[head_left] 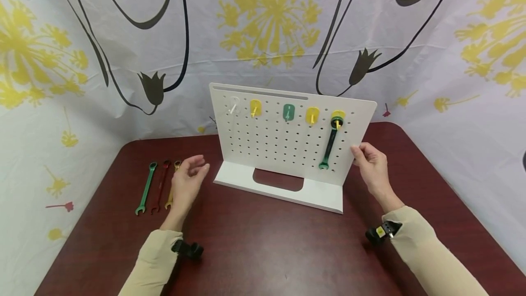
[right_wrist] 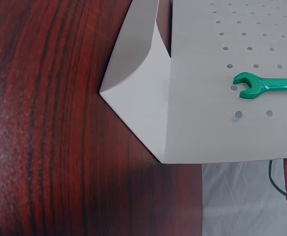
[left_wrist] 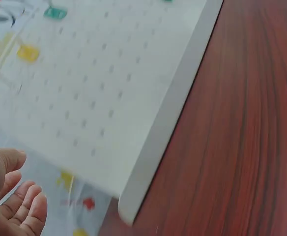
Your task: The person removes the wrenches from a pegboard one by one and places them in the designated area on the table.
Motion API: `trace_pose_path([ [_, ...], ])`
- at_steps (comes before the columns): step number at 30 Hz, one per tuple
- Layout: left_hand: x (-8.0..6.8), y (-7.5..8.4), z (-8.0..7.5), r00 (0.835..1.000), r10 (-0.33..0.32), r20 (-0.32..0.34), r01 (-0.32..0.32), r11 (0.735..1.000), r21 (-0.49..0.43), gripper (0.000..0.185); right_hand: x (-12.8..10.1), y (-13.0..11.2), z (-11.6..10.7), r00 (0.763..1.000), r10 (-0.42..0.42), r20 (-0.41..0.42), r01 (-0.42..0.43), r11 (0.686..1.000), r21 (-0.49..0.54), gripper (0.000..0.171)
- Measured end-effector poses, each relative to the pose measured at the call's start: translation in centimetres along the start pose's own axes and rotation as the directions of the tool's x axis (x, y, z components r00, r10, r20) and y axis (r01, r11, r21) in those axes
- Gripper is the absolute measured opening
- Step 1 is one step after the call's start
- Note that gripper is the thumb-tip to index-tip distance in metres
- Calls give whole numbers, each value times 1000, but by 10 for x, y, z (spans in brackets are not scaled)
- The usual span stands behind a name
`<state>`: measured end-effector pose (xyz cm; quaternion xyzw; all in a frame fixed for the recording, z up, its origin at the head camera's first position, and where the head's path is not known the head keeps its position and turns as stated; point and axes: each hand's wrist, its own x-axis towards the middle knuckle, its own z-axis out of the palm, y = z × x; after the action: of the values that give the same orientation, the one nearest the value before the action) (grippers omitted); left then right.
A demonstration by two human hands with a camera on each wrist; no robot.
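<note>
A white pegboard stand (head_left: 279,145) stands upright on the table, its base toward me. My right hand (head_left: 371,168) grips the board's right edge, thumb in front and fingers behind. From the rightmost yellow hook (head_left: 338,113) a green combination wrench (head_left: 328,145) hangs by its ring end; its open jaw shows in the right wrist view (right_wrist: 249,86). My left hand (head_left: 189,179) is off the board's left side, fingers loosely bent around nothing. Beside it lie a green wrench (head_left: 146,188), a red wrench (head_left: 160,187) and a gold wrench (head_left: 170,193), the last partly hidden by the hand.
Other hooks on the board are a clear one (head_left: 234,105), yellow ones (head_left: 255,108) and a green one (head_left: 289,112). A dark red table (head_left: 267,245) spreads under everything. Behind it hangs a white curtain (head_left: 197,86) printed with flowers.
</note>
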<state>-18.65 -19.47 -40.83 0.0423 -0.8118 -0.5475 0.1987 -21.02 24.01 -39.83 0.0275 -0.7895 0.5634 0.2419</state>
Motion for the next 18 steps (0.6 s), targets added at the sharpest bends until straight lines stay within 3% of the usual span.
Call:
trace_pose_path([
  [5,-9,27,26,998,-11,62,18,993,-113,32,-1,-8,0,1000,13,13,-13,1000,10,20],
  [10,-24,61,47,993,35,115,-13,982,-190,33,-6,-26,0,1000,1,16,-1,1000,7,20],
  [18,-38,80,81,979,96,180,-32,944,-328,31,-8,-33,1,1000,7,10,-7,1000,-2,19],
])
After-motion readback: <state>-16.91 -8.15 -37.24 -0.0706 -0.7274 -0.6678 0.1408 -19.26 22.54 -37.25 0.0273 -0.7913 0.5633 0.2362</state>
